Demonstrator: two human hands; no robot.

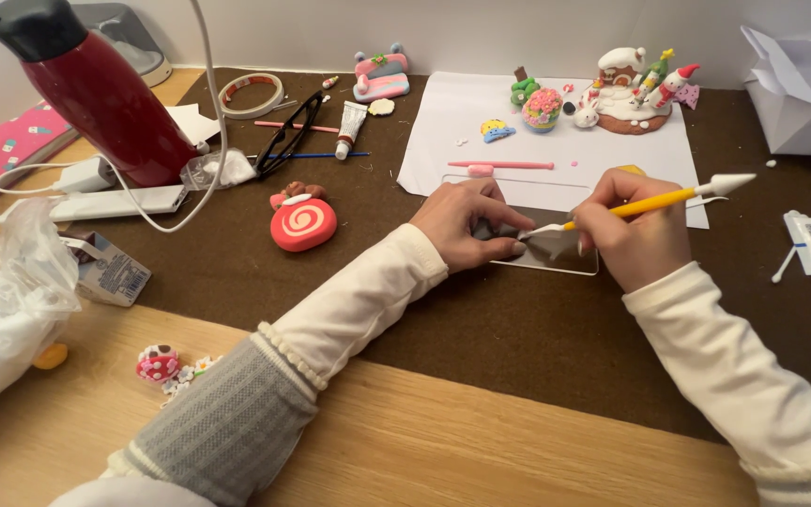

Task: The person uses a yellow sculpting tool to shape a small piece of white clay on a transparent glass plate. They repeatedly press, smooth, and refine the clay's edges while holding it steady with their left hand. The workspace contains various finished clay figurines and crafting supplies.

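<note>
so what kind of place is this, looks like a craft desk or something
Most likely a home hobby desk for clay modelling. Small clay figures stand on a white paper sheet, a swirl-patterned clay piece lies on the brown mat, and the right hand holds a yellow sculpting tool.

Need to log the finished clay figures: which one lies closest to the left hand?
The red-and-white swirl lollipop piece, alone on the brown mat just left of the left hand. The other figures sit farther off, on the white sheet or wooden desk edge.
</note>
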